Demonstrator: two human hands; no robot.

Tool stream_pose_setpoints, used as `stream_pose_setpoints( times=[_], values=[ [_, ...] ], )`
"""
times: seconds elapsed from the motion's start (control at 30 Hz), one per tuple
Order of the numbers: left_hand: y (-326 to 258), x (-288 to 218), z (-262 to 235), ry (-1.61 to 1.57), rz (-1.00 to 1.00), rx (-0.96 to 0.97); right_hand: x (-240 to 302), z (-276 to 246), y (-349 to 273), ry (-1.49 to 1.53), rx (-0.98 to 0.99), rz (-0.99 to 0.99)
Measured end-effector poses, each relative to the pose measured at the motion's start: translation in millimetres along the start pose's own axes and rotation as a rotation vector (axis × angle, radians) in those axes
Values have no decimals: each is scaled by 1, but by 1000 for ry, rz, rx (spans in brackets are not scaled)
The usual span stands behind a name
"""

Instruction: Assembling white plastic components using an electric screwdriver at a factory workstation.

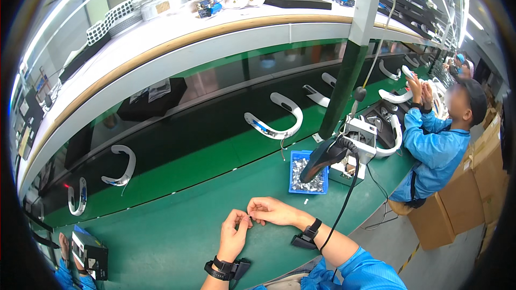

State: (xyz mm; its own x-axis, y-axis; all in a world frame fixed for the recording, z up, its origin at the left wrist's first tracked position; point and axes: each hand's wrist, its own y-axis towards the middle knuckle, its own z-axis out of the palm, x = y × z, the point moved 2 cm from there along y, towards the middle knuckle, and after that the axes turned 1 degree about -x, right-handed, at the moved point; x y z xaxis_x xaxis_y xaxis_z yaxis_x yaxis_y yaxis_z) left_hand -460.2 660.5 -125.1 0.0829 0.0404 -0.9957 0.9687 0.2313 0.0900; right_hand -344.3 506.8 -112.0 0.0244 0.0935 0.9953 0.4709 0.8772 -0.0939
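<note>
Green factory surface (177, 231) stretches beside a conveyor of white curved bands (279, 118), and the left hand (235, 232) and right hand (273, 210) meet, fingers pinched narrow on something too small to identify, near the blue parts tray (309, 172).

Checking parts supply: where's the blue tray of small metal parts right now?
In the head view, the blue tray of small metal parts sits on the green bench to the person's front right, beyond the right hand, beside the black powered screwdriver.
</note>
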Motion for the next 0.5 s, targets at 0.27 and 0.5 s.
stream_pose_setpoints(
  times=[0.27, 0.5],
  values=[
    [-1, 4, -3, -8, 1, -7, -5, 4, 3, 14, -18, -36],
    [0, 9, -6, -20, 14, -6, -10, 4, 7, 9, -15, -38]
  ],
)
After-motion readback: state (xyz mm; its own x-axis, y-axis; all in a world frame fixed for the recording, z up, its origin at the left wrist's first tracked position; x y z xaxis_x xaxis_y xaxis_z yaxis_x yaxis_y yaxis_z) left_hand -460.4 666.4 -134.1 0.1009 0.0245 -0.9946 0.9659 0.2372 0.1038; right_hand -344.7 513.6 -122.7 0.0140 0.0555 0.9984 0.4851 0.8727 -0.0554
